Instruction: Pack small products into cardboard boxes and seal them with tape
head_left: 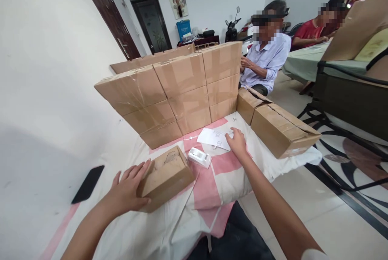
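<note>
My left hand (129, 187) lies with spread fingers against the left end of a small cardboard box (169, 177) on the cloth-covered table. Its thumb rests along the box's near side. My right hand (238, 143) is at the right edge of a white sheet (210, 137) printed with small outlined shapes. The thumb and forefinger are apart there, and the other fingers are partly hidden. Between the two hands sits a white plastic device (199, 157), close to the small box's right end; its exact kind I cannot make out.
Taped cardboard boxes (184, 90) form a stacked wall behind the sheet. More boxes (281, 128) line the table's right side. A black phone-like slab (87, 184) lies far left by the wall. One person (266, 54) sits beyond the boxes, another (318, 30) farther right.
</note>
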